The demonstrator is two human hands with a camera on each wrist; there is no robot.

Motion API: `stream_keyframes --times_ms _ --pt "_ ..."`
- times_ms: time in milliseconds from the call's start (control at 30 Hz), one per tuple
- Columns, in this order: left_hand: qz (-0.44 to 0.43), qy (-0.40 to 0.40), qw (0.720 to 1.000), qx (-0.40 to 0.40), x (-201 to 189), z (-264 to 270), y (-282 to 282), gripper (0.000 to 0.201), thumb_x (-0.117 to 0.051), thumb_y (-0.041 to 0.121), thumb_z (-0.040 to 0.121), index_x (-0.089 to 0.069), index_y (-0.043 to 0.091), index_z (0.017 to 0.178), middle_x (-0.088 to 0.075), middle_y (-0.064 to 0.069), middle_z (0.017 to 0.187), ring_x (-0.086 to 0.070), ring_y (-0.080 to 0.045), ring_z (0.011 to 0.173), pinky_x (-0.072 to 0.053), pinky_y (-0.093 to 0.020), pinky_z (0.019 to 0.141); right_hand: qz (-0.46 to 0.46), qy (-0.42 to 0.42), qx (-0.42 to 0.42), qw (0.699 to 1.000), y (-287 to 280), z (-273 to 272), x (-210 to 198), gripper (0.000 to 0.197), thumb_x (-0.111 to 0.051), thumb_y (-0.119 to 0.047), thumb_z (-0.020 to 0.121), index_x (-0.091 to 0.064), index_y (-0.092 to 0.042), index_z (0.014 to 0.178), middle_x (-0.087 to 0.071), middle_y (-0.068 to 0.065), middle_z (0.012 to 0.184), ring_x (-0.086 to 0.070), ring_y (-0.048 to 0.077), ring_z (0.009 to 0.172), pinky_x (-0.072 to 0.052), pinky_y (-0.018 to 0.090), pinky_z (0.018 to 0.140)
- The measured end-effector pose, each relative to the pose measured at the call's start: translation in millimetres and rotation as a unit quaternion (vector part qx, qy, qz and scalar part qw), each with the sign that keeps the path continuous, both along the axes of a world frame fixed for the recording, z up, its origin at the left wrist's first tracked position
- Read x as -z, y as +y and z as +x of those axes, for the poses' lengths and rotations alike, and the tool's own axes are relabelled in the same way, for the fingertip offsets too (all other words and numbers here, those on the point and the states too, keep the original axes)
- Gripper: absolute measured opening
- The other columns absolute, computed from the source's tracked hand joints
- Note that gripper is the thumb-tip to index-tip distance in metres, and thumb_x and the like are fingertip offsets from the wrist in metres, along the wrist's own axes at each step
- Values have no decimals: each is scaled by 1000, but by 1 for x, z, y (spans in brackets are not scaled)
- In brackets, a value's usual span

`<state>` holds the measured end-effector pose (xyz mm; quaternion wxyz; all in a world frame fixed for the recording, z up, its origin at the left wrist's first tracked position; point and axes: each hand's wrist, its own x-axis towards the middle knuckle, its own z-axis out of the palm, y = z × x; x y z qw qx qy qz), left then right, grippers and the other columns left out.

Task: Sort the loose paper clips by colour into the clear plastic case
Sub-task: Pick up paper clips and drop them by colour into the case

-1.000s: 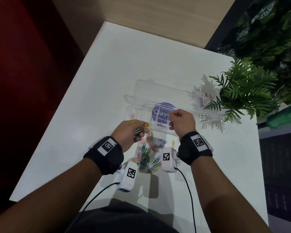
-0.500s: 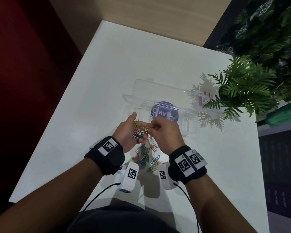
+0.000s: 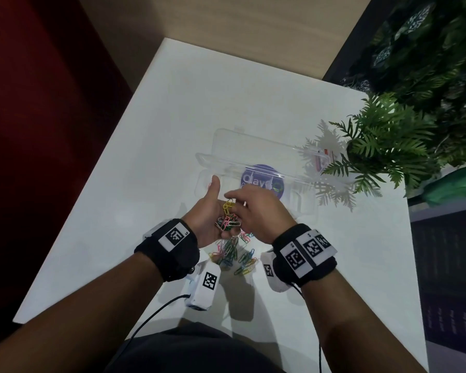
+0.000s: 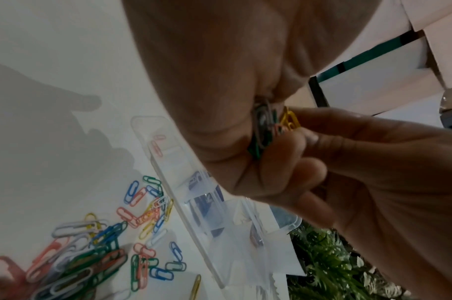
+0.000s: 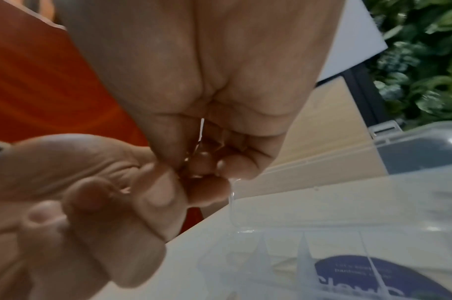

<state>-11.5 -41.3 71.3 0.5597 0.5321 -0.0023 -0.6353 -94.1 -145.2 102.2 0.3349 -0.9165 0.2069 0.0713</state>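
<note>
My left hand is cupped palm-up over the table and holds a bunch of mixed-colour paper clips; its thumb points up. My right hand reaches into that palm, and its fingertips pinch a yellow clip at the top of the bunch. Just beyond both hands the clear plastic case lies open, a purple sticker showing through it. Pink clips lie in its left end compartment. The loose pile of clips sits on the white table under my wrists.
A fern plant overhangs the case's right end. The table's left edge drops to a dark red floor. Two white camera units with cables hang below my wrists near the table's front edge.
My right hand came back from the case to my left palm and now picks at the bunch there. My left thumb has lifted away from the clips.
</note>
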Motion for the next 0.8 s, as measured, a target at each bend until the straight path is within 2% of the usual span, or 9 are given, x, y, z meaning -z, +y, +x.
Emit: stream_keyframes --times_ms 67,133,267,433,500,600,633,733,800 --pt "-3 -18 999 27 -1 -1 2 95 -5 75 86 -65 6 62 -59 -12 62 -45 -21 52 -29 -24 47 -19 6 -24 999 2 -1 1 25 -49 -15 93 -66 -19 111 -59 5 97 -57 22 90 -44 32 76" --pt "-7 -25 999 38 -1 -2 1 96 -3 75 86 -65 5 62 -59 -13 60 -44 -22 52 -30 -23 46 -28 0 -28 999 4 -2 1 21 -49 -15 92 -66 -18 104 -57 5 94 -57 23 87 -44 33 74" --pt "3 -15 999 36 4 -3 1 96 -3 78 83 -60 1 72 -57 -14 61 -44 -22 52 -35 -21 44 -39 -16 -18 999 7 -6 3 15 -51 -17 93 -64 -12 97 -56 6 92 -52 19 81 -41 32 70" --pt "6 -16 999 49 10 -5 2 97 -5 79 82 -63 3 71 -57 -15 63 -44 -22 53 -32 -25 48 -27 -31 -2 999 8 -12 11 11 -56 -21 91 -61 -13 86 -52 0 81 -48 16 74 -32 26 64" --pt "15 -20 998 58 13 -5 3 100 -5 80 81 -67 1 77 -61 -17 67 -45 -21 54 -32 -26 51 10 -41 38 998 4 -15 14 14 -60 -24 89 -59 -15 79 -56 0 76 -51 15 70 -36 26 61" --pt "39 -21 998 48 13 -2 3 104 -6 78 83 -69 -4 95 -66 -23 76 -47 -21 57 -37 -24 51 84 -67 143 984 -9 -23 16 12 -64 -21 87 -62 -16 76 -60 -4 70 -53 6 63 -41 16 61" --pt "47 -20 998 39 13 -1 3 104 -6 76 85 -68 -6 98 -66 -23 75 -47 -21 57 -37 -22 49 92 -69 175 978 -16 -26 18 11 -64 -21 87 -63 -16 77 -60 -6 70 -53 5 64 -42 16 63" --pt "53 -11 998 15 15 2 5 103 -6 75 86 -67 -7 100 -67 -24 76 -45 -20 54 -32 -22 44 82 -57 266 959 -47 -33 29 14 -64 -23 87 -64 -13 78 -62 -3 70 -56 15 68 -49 31 69" --pt "55 -5 998 5 17 4 6 103 -8 75 86 -67 -7 100 -66 -24 77 -45 -20 54 -31 -22 43 66 -33 312 947 -67 -33 37 17 -63 -24 87 -62 -12 75 -60 -1 68 -56 21 70 -47 33 68"
